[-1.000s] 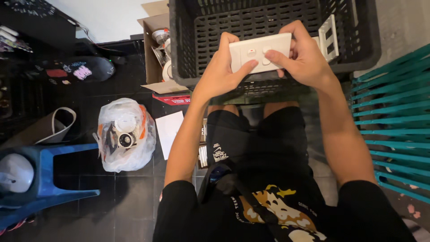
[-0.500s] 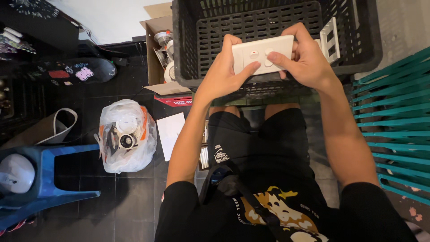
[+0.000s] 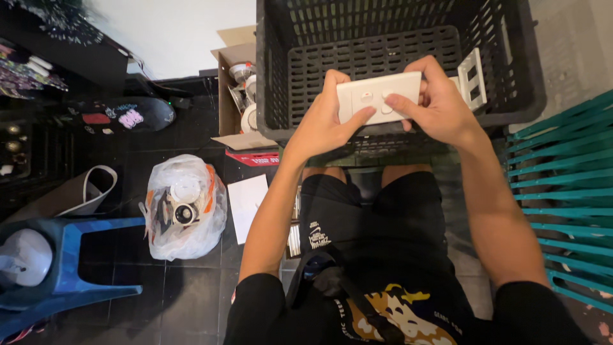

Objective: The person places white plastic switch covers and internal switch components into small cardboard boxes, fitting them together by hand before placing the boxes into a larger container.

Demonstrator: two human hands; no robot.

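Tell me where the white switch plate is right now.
In the head view, the white switch plate sits upper centre, held between the left hand and right hand, over the black crate.

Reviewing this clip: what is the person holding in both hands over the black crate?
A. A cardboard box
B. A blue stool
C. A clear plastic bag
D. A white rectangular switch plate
D. Both the left hand and the right hand grip a white rectangular switch plate, thumbs on its face, above the black crate; the plastic bag, the stool and the cardboard box stand untouched off to the person's left.
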